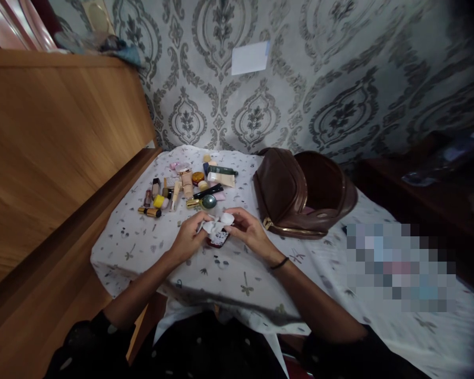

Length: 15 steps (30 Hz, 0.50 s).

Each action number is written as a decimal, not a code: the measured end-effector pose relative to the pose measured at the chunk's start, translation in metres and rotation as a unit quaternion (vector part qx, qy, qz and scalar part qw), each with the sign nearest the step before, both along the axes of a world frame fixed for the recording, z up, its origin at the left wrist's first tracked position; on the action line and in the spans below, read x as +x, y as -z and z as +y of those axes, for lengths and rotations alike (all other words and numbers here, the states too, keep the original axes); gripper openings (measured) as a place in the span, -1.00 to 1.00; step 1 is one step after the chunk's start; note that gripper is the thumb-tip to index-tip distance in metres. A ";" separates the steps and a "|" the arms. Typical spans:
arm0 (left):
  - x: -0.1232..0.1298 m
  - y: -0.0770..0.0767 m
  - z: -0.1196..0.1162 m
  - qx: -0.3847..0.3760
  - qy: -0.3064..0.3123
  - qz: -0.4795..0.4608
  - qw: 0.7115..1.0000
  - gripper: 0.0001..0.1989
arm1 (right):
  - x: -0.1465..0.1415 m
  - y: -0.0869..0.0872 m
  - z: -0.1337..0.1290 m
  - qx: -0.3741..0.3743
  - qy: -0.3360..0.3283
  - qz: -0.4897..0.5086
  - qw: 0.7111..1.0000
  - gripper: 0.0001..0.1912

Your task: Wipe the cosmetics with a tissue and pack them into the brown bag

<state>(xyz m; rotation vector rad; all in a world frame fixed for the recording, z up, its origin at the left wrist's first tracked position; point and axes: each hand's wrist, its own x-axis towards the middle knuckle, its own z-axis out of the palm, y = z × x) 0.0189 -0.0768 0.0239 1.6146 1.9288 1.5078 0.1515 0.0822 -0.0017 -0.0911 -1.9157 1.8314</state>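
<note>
Both hands meet over the near middle of the cloth-covered table. My left hand (190, 235) pinches one side of a crumpled white tissue or wipe (213, 226). The fingers of my right hand (249, 232) close on its other side. Just below the white piece, between the hands, lies a small flat item with a dark-spotted white face and dark red edge (218, 239). Beyond my hands several cosmetics are grouped, among them a yellow-lidded jar (158, 201), a dark green tube (223, 170) and a cream tube (223, 180).
An open brown leather bag (280, 184) stands right of the cosmetics. Wooden furniture (63, 131) rises at the left, and a patterned wall (221, 116) backs the table (142, 252). A blurred patch covers something at the right. A clear plastic bottle (446, 158) lies at far right.
</note>
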 end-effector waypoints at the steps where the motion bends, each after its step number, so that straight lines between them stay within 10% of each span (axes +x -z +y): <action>1: 0.000 0.002 -0.002 -0.012 -0.001 -0.005 1.000 -0.89 | 0.000 0.001 0.001 0.004 0.004 -0.003 1.000 -0.57; 9: -0.002 0.025 -0.019 -0.068 0.023 0.063 0.995 -0.77 | -0.002 0.005 0.009 -0.011 0.022 -0.009 1.000 -0.55; 15: 0.002 0.009 -0.012 -0.025 -0.021 0.101 0.994 -0.70 | 0.000 0.002 0.009 0.013 0.043 -0.020 0.999 -0.56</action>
